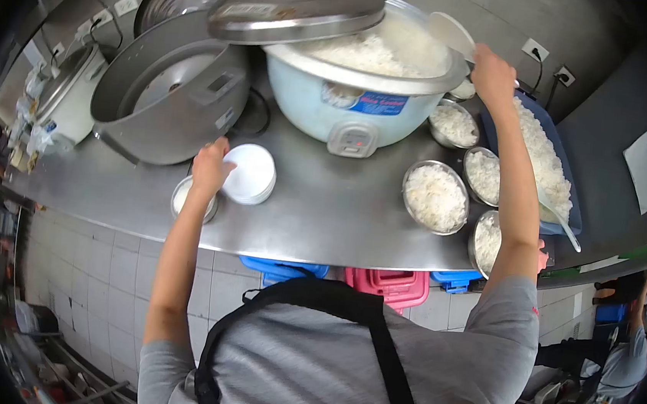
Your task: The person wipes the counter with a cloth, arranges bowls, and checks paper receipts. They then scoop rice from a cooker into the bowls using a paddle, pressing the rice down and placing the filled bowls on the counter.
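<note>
My right hand (pixel 495 75) is closed around the handle of a pale rice paddle (pixel 452 35). The paddle's blade is over the right rim of a large light-blue rice cooker (pixel 294 95), which is full of cooked rice (pixel 367 54). A metal lid (pixel 298 9) lies tilted across the cooker's left side. My left hand (pixel 210 165) grips the left edge of a round white bowl (pixel 250 174), apparently stacked on others. Beside my left wrist, partly hidden by it, stands a smaller bowl (pixel 180 196) with white contents.
Several metal bowls of rice (pixel 436 197) stand on the steel counter (pixel 322 217) at right. Behind them is a blue tub of rice (pixel 578 216) with a spoon (pixel 564 224). A large grey pot-like housing (pixel 167 138) stands at left. Another person (pixel 625 363) is at far right.
</note>
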Demonstrator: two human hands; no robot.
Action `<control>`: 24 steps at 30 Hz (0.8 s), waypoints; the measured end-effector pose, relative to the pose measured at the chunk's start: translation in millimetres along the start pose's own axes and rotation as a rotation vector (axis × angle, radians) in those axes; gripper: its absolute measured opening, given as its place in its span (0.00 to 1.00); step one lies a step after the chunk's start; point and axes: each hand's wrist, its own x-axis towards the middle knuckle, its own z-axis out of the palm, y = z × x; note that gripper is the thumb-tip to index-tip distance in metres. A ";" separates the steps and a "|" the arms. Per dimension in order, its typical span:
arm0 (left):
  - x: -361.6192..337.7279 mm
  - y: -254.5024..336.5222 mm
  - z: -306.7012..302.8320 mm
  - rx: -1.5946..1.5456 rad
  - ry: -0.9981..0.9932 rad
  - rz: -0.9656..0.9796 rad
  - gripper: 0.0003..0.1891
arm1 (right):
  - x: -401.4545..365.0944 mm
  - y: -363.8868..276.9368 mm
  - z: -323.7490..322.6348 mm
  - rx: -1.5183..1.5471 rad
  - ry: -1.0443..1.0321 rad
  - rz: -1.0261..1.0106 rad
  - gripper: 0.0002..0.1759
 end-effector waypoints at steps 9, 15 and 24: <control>6.6 17.6 -24.3 0.081 -0.098 -0.032 0.12 | 107.8 15.8 80.4 -0.331 -0.131 -0.254 0.12; -6.7 35.2 -68.7 -0.349 -0.189 -0.508 0.15 | 163.0 14.4 134.3 -0.315 -0.414 -0.324 0.13; -30.3 52.5 -72.1 -1.912 -0.138 -0.565 0.33 | 157.9 11.2 153.3 -0.166 -0.629 -0.338 0.19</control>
